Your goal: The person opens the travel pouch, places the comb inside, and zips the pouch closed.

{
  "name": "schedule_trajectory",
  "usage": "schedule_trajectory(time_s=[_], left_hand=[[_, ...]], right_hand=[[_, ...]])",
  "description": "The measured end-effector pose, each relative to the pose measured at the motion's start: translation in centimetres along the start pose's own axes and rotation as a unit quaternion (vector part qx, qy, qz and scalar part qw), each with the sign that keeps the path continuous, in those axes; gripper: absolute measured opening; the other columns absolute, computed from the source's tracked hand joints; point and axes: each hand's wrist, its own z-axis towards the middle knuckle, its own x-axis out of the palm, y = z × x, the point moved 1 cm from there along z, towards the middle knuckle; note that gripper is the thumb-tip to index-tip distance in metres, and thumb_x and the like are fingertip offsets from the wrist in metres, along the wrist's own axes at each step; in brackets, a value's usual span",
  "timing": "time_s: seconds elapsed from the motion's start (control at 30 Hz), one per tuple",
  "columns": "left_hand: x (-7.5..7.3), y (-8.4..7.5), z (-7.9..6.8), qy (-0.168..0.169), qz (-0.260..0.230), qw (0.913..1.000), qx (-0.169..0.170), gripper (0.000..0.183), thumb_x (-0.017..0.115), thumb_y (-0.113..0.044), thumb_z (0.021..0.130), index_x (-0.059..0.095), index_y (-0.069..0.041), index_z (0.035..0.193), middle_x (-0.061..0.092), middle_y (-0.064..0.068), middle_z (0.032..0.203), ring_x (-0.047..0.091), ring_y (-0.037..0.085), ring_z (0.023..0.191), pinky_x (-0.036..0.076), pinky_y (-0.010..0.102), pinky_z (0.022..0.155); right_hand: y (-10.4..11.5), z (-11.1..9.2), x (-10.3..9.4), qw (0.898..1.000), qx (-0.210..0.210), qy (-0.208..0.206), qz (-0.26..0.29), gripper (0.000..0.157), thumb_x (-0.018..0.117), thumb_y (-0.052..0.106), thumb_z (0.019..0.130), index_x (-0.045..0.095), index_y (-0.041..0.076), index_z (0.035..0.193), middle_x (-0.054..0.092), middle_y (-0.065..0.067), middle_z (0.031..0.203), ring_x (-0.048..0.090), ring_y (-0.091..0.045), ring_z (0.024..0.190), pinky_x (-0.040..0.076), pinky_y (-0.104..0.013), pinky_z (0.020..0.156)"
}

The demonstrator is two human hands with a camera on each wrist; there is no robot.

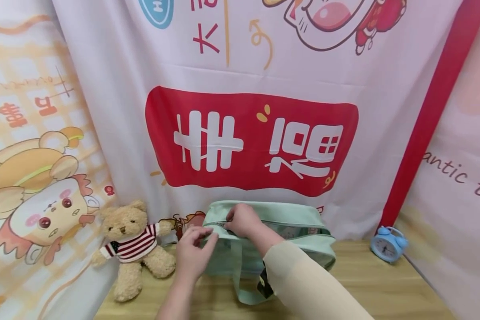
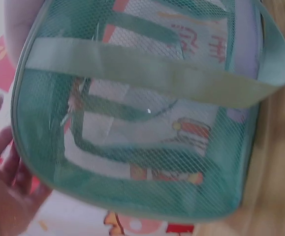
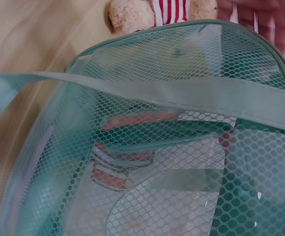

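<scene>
A pale green mesh bag (image 1: 220,260) stands upright on the wooden table, its zipped top partly open toward the right. My right hand (image 1: 243,220) is over the left part of the top, fingers bent and pinching at the zipper; the pull itself is hidden. At the bag's left top corner, my left hand (image 1: 194,251) holds the edge between thumb and fingers. In the left wrist view its fingers (image 2: 16,169) lie beside the bag's rim. A fabric strap (image 3: 157,93) crosses the mesh side. Inside, only printed shapes and loops show dimly through the mesh.
A teddy bear (image 1: 134,246) in a striped shirt sits left of the bag. To the right stands a blue alarm clock (image 1: 387,245). Behind the table (image 1: 384,289) hangs a printed cloth (image 1: 252,138). A dark tag (image 1: 265,284) hangs by the strap.
</scene>
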Motion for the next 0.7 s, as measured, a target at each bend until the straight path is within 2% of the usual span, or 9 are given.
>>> schedule_trajectory(time_s=[0.07,0.13,0.23,0.3,0.37,0.43,0.5,0.6,0.7], left_hand=[[-0.8,0.2,-0.5,0.033,0.005,0.9995,0.0,0.025,0.09,-0.01,0.086,0.083,-0.008,0.11,0.071,0.002,0.111,0.068,0.021,0.104,0.059,0.038,0.089],[-1.1,0.5,-0.6,0.053,0.02,0.9983,0.018,0.032,0.092,-0.006,0.083,0.082,-0.009,0.113,0.07,0.001,0.114,0.068,0.021,0.109,0.059,0.044,0.091],[-0.9,0.7,-0.6,0.05,0.043,0.9972,0.036,0.036,0.093,0.0,0.078,0.083,-0.009,0.111,0.071,0.001,0.113,0.07,0.021,0.107,0.061,0.04,0.088],[-0.7,0.9,-0.6,0.037,0.056,0.9969,0.04,0.035,0.092,0.002,0.078,0.083,-0.009,0.109,0.072,0.001,0.112,0.07,0.021,0.104,0.061,0.038,0.086],[-0.6,0.9,-0.6,0.022,0.061,0.9971,0.039,0.032,0.092,0.003,0.077,0.084,-0.009,0.106,0.073,0.002,0.109,0.071,0.021,0.101,0.061,0.037,0.085],[-0.5,1.0,-0.5,0.007,0.064,0.9974,0.033,0.03,0.092,0.004,0.077,0.085,-0.009,0.103,0.074,0.002,0.106,0.071,0.02,0.097,0.061,0.035,0.084],[-0.5,0.9,-0.4,-0.001,0.067,0.9974,0.028,0.029,0.092,0.005,0.076,0.085,-0.009,0.1,0.074,0.003,0.103,0.071,0.02,0.094,0.061,0.033,0.083],[-0.7,0.8,-0.4,0.005,0.068,0.9974,0.02,0.027,0.091,0.005,0.076,0.085,-0.009,0.099,0.075,0.003,0.102,0.071,0.021,0.093,0.061,0.031,0.082],[-0.8,0.7,-0.3,0.018,0.071,0.9972,0.011,0.026,0.091,0.003,0.078,0.085,-0.01,0.099,0.076,0.003,0.103,0.073,0.021,0.095,0.061,0.031,0.083]], right_hand=[[0.1,0.1,0.1,1.0,-0.003,-0.001,0.007,0.018,0.084,0.017,0.093,0.082,0.005,0.106,0.076,-0.005,0.1,0.068,-0.019,0.087,0.06,-0.04,0.08],[0.1,0.1,0.1,1.0,-0.004,-0.002,0.014,0.017,0.085,0.016,0.092,0.082,0.005,0.105,0.076,-0.005,0.099,0.067,-0.018,0.085,0.06,-0.039,0.078],[0.1,0.0,0.1,1.0,-0.011,0.0,0.018,0.007,0.082,0.014,0.094,0.082,0.007,0.092,0.072,0.0,0.082,0.061,-0.013,0.07,0.056,-0.033,0.067],[0.2,0.1,0.2,1.0,-0.016,0.006,0.014,0.026,0.075,0.009,0.096,0.073,0.01,0.07,0.056,0.006,0.062,0.043,-0.009,0.055,0.044,-0.028,0.055],[0.2,0.3,0.3,1.0,-0.015,0.017,0.002,0.044,0.069,0.007,0.096,0.056,0.014,0.054,0.036,0.008,0.051,0.026,-0.01,0.049,0.031,-0.027,0.05],[0.3,0.5,0.4,0.999,-0.011,0.028,-0.011,0.054,0.067,0.009,0.095,0.039,0.018,0.05,0.022,0.007,0.049,0.016,-0.012,0.049,0.024,-0.028,0.05],[0.4,0.5,0.3,0.999,0.002,0.042,-0.016,0.057,0.067,0.012,0.097,0.033,0.019,0.051,0.019,0.007,0.049,0.016,-0.012,0.047,0.024,-0.027,0.05],[0.8,0.5,-0.1,0.997,0.038,0.052,0.032,0.057,0.067,0.015,0.098,0.034,0.019,0.052,0.022,0.006,0.049,0.02,-0.013,0.047,0.027,-0.028,0.05],[1.3,0.4,-0.8,0.985,0.087,0.051,0.14,0.048,0.062,0.013,0.097,0.043,0.015,0.053,0.032,0.003,0.05,0.026,-0.014,0.046,0.028,-0.029,0.047]])
